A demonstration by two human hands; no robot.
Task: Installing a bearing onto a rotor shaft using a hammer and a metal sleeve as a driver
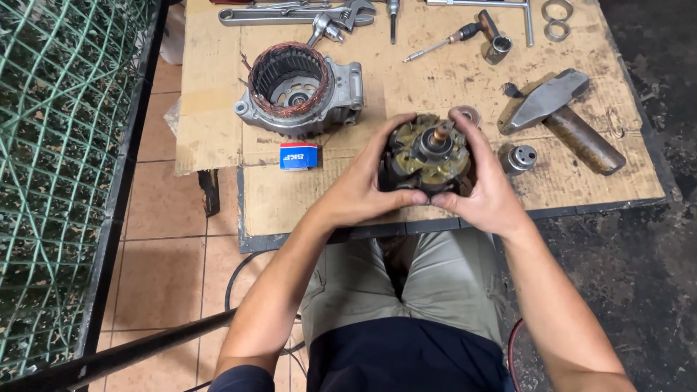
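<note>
Both hands hold a dark alternator rotor [427, 154] with a brassy end face and a short shaft pointing up, just above the near edge of the cardboard-covered table [435, 80]. My left hand [363, 187] wraps its left side, thumb under the front. On the right side my right hand [485, 187] cups it, fingers curled over the top rim. To the left on the cardboard lies the alternator housing [299, 88] with copper stator windings, open side up.
A small blue and red box [299, 156] lies near the housing. A hammer [565, 116], a small metal pulley piece [520, 158], a screwdriver [444, 42], wrenches [290, 14], a socket [499, 45] and rings [557, 20] lie further back. Green wire mesh [58, 145] stands at left.
</note>
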